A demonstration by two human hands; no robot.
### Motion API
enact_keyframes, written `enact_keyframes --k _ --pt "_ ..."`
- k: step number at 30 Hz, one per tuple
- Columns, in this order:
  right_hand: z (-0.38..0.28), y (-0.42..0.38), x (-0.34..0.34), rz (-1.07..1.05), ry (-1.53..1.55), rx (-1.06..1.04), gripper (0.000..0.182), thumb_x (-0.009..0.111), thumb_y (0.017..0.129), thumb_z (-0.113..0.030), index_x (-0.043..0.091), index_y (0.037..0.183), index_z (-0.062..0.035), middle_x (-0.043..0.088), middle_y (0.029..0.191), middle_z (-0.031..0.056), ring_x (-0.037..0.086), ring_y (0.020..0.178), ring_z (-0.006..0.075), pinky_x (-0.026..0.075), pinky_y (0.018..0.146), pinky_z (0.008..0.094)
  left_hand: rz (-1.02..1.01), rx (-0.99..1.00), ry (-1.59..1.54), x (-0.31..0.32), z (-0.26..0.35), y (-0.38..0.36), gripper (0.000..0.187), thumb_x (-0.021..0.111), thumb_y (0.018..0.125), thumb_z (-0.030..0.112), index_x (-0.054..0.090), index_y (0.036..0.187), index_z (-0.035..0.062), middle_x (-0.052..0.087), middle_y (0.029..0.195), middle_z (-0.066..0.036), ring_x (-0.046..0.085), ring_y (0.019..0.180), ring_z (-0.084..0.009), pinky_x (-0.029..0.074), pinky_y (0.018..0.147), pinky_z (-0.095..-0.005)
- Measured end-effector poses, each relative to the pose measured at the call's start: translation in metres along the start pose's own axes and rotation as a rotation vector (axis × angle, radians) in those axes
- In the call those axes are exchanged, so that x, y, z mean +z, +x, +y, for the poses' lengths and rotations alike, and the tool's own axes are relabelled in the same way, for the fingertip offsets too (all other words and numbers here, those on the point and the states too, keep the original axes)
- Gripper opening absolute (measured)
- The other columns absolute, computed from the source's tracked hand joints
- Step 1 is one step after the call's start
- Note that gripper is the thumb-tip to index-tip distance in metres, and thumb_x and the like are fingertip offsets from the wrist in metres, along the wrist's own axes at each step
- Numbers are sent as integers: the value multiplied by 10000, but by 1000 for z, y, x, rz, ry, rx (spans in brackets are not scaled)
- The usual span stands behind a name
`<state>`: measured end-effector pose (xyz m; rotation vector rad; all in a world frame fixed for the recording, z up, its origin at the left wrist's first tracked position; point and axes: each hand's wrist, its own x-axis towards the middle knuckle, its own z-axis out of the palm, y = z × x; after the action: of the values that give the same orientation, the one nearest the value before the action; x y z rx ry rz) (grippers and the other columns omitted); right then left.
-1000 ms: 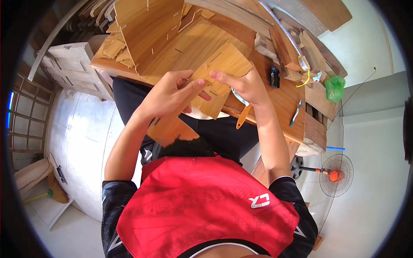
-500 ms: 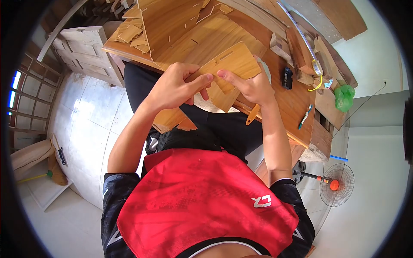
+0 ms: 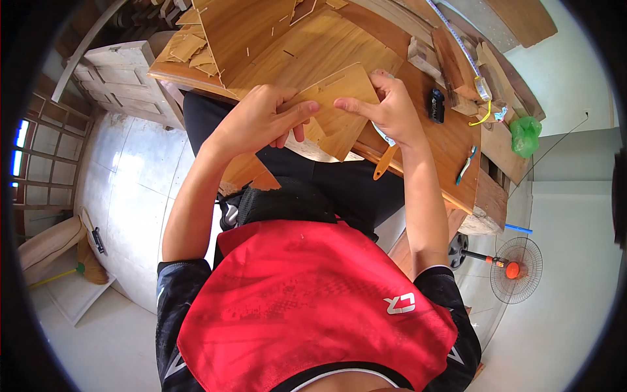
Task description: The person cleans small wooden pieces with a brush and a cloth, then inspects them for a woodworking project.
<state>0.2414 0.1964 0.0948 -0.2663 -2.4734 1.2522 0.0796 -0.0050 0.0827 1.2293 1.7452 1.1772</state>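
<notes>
A thin wood panel [image 3: 346, 98] with a small slot near its far edge is held up over my lap, tilted. My left hand [image 3: 264, 119] grips its left side, thumb on top and fingers curled at the edge. On the right side, my right hand [image 3: 394, 112] pinches the panel with the thumb across its face; the fingers behind are partly hidden. Below my left wrist, a broken piece of thin wood [image 3: 251, 173] lies by my lap. An orange handle [image 3: 385, 162] sticks out at the table's edge, near my right wrist.
On the wooden table [image 3: 418, 140] stand large thin panels [image 3: 245, 36], beside broken scraps [image 3: 188, 46]. To the right are a black object [image 3: 436, 106], a toothbrush [image 3: 466, 165], wood blocks [image 3: 454, 68], a tape measure [image 3: 482, 89] and a green plastic bag [image 3: 525, 136]. A fan [image 3: 514, 269] stands lower right.
The panel has tilted and shifted slightly left, with both hands still on it. My right hand has moved slightly up. The whole view has shifted a little.
</notes>
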Motion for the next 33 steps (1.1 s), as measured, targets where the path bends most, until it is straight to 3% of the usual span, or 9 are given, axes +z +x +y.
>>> enact_keyframes --k 4,8,13,19,20,23,25,27,33 --pt "15 4 5 82 -72 31 480 911 804 -394 665 748 15 589 601 -3 472 580 77 399 564 298 92 28 189 3 1 6 456 598 1061 407 723 946 -16 715 655 -65 570 479 -115 454 491 -292" --pt "9 2 10 180 -232 49 611 916 783 -452 558 674 32 426 529 19 336 566 104 339 537 338 240 91 374 9 -4 10 479 610 1034 433 753 870 7 703 617 -40 594 486 -171 490 560 -338" --pt "30 -5 30 251 -172 81 614 908 781 -473 589 709 47 475 526 92 385 537 125 364 524 356 286 -3 514 14 -5 10 520 629 991 509 761 779 53 688 584 -61 702 628 -335 560 663 -440" --pt "21 -2 60 328 -282 147 471 884 812 -403 706 812 34 649 621 150 594 566 153 467 566 358 231 -90 432 34 -9 18 455 633 993 456 791 848 54 705 620 -71 704 638 -295 536 662 -431" --pt "28 2 66 357 -303 141 441 876 823 -381 723 834 32 678 647 155 631 583 157 484 578 352 360 77 707 41 1 12 412 633 990 441 804 888 80 713 639 -79 706 643 -300 546 676 -427" --pt "50 2 49 366 -51 187 378 844 864 -335 744 885 29 736 733 113 674 632 158 509 599 335 291 64 559 26 17 9 372 627 991 420 805 960 94 712 648 -95 701 637 -299 544 677 -429" --pt "39 -4 35 335 186 247 353 792 930 -327 742 997 16 768 870 83 704 690 153 539 619 308 206 -27 331 4 19 6 415 630 1008 424 759 1130 49 706 655 -82 645 519 -177 499 523 -343" --pt "29 -11 19 335 332 259 342 766 962 -317 731 1047 12 766 902 75 709 705 149 547 619 292 181 -132 238 -11 20 4 443 610 1035 425 715 1154 12 687 656 -42 589 473 -129 465 472 -297" --pt "19 -27 7 387 465 223 346 740 986 -314 714 1077 18 748 948 81 711 760 142 583 649 279 188 -2 -336 -8 17 49 355 560 1079 358 654 1097 15 649 755 -51 592 559 -139 476 534 -283"
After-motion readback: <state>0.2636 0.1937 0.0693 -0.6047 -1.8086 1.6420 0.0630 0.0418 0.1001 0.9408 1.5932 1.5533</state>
